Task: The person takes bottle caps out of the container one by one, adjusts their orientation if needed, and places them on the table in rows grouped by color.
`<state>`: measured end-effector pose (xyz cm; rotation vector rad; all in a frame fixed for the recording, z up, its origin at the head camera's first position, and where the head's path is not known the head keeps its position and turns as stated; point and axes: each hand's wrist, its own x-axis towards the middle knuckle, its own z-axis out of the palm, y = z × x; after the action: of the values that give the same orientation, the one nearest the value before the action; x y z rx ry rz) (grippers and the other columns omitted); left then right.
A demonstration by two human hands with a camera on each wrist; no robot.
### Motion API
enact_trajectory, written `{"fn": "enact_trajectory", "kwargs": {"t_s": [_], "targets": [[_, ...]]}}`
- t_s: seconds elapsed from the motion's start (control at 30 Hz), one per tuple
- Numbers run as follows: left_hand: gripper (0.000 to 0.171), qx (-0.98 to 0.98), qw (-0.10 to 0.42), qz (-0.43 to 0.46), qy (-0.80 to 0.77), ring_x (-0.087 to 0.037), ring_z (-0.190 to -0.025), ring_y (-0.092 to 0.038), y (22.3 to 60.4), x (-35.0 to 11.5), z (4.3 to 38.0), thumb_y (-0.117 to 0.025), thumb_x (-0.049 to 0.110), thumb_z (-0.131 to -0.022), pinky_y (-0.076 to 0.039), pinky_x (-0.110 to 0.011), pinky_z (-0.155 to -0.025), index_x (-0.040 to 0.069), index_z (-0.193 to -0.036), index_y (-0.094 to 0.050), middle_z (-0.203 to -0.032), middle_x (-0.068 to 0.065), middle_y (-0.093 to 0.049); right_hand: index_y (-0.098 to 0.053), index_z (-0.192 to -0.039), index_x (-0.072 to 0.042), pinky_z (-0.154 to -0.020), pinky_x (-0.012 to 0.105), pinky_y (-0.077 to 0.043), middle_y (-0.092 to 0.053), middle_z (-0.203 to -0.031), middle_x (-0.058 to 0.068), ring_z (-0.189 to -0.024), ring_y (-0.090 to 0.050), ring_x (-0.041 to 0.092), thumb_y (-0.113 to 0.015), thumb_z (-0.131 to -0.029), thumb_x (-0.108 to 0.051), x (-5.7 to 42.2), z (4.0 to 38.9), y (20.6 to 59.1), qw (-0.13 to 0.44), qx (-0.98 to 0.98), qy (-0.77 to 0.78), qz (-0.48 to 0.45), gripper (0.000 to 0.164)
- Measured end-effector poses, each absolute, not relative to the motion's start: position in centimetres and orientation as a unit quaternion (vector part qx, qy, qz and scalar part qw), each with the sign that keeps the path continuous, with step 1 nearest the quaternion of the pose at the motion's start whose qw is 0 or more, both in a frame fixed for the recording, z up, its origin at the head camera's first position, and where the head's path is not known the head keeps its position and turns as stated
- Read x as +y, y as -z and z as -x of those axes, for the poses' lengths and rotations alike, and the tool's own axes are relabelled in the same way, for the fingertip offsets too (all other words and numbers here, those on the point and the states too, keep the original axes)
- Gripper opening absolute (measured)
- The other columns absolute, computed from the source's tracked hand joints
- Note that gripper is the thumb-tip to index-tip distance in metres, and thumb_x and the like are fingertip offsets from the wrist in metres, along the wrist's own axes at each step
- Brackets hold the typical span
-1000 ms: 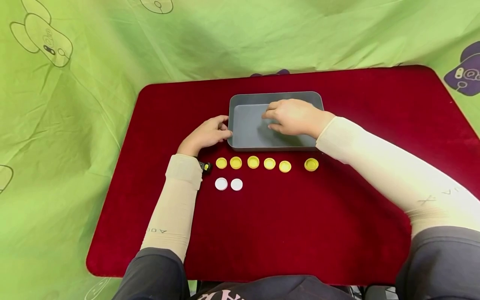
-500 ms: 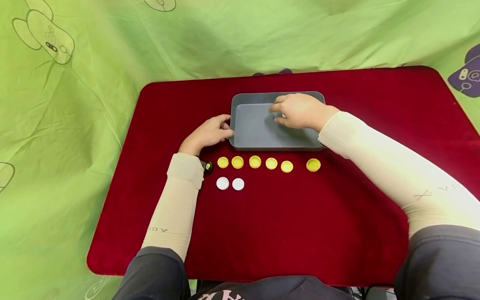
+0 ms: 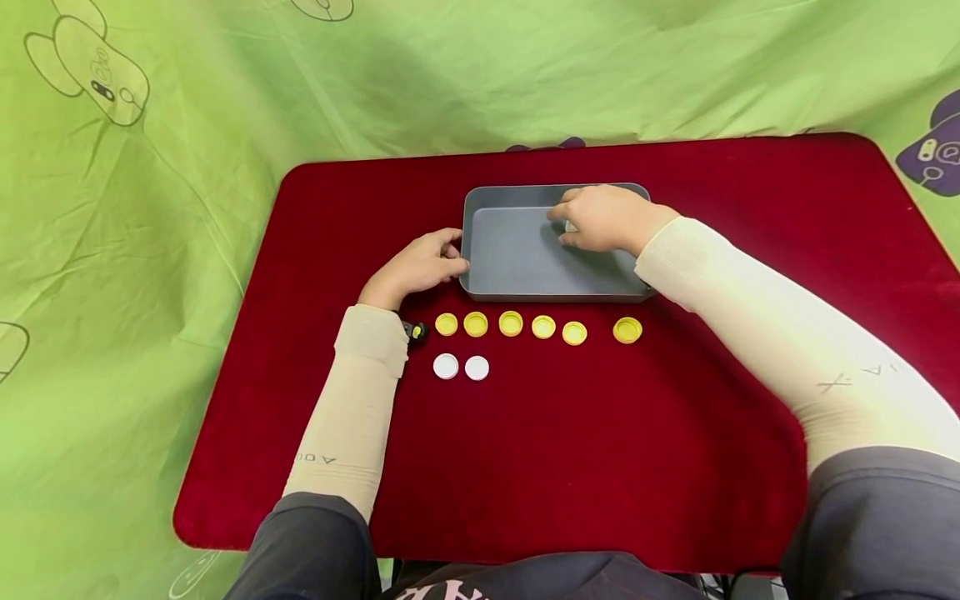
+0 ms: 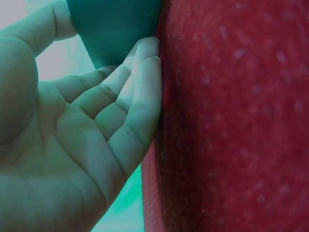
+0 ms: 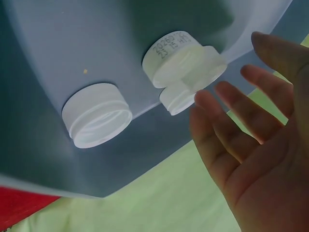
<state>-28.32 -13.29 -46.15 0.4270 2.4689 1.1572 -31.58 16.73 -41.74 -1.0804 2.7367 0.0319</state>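
A shallow grey tray (image 3: 517, 250) lies on the red tabletop. My left hand (image 3: 417, 265) rests at its left end, fingertips against the outer wall; in the left wrist view its fingers lie along the tray wall (image 4: 116, 29). Over the tray's right half is my right hand (image 3: 609, 218), a white spot showing below its palm. The right wrist view shows it as a hand (image 5: 251, 130) with fingers spread and loosely bent. Its fingertips are right at a white bottle cap (image 5: 181, 96), which overlaps a printed cap (image 5: 169, 58). Another white cap (image 5: 96, 116) sits apart in the tray.
Several yellow caps form a row in front of the tray, from a left one (image 3: 446, 324) to a separate right one (image 3: 627, 330). Two white caps, a left one (image 3: 446, 366) and a right one (image 3: 477, 367), lie nearer. Green cloth (image 3: 480, 75) hangs behind the table.
My right hand has shifted right across the tray, and a white spot now shows below its palm. My left hand has kept its place at the tray's left wall.
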Motion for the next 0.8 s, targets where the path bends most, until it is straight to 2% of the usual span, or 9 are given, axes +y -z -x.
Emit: {"fn": "enact_trajectory", "kwargs": {"t_s": [0.17,0.8], "targets": [[0.062,0.88,0.19,-0.152,-0.408,-0.024,-0.081,-0.061,46.05,-13.25,28.26,-0.06,0.016,-0.088,-0.05,-0.032,-0.075,0.004,-0.146,-0.04,-0.098,-0.011,-0.063,-0.059,-0.131,-0.001,-0.099,0.054,-0.04,-0.056,-0.126,0.023,-0.119,-0.052,0.038,-0.064,-0.091,-0.019,16.91,31.71,41.81,0.105,0.928,-0.011,0.358,0.044],[0.061,0.879,0.193,-0.15,-0.409,-0.024,-0.081,-0.061,45.73,-13.29,28.09,-0.06,0.016,-0.089,-0.05,-0.032,-0.075,0.004,-0.146,-0.039,-0.099,-0.011,-0.063,-0.06,-0.129,0.001,-0.091,0.053,-0.046,-0.06,-0.117,0.025,-0.104,-0.058,0.037,-0.068,-0.087,-0.014,16.9,31.68,41.76,0.119,0.936,-0.037,0.331,0.045]]}}
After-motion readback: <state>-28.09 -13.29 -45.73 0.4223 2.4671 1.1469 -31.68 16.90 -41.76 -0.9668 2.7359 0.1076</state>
